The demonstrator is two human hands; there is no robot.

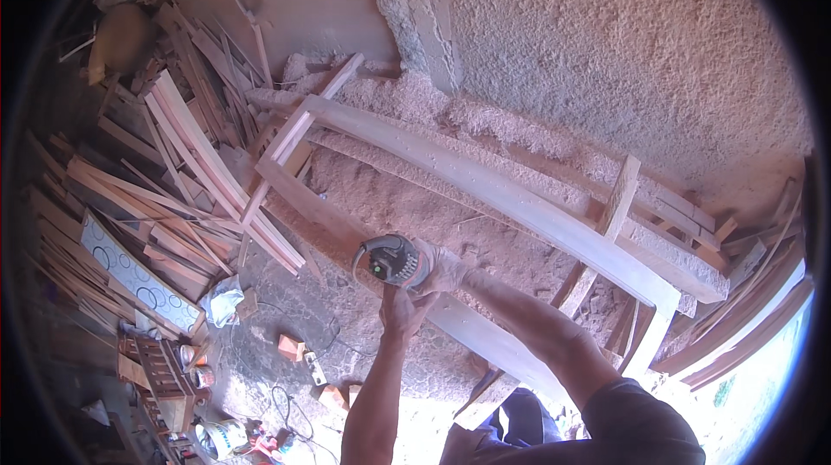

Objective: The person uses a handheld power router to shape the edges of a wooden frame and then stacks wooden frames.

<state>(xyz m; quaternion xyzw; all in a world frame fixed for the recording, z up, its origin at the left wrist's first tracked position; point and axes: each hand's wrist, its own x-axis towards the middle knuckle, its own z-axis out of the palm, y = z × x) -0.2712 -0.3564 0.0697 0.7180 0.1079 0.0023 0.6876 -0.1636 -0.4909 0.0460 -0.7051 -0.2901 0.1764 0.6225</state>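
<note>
Both hands are on a round, dark power tool [389, 257] with vent slots; its kind cannot be told from above. My left hand [402, 309] is closed around its near side, and my right hand [444, 271] grips its right side. The tool sits over the near rail of a long wooden frame [493, 346], and its underside is hidden. A cord loops at the tool's left side. Beyond my hands, the frame's far rail [467, 181] runs to a corner at the right. Wooden crosspieces [620, 197] support the frame.
Sawdust [389, 184] covers the ground inside the frame and along the rough wall [606, 50]. Long boards [208, 153] lie piled at the left. Wood blocks [292, 347], a cable [290, 413] and a slatted wooden piece [160, 370] lie at the lower left. More planks [744, 318] lean at the right.
</note>
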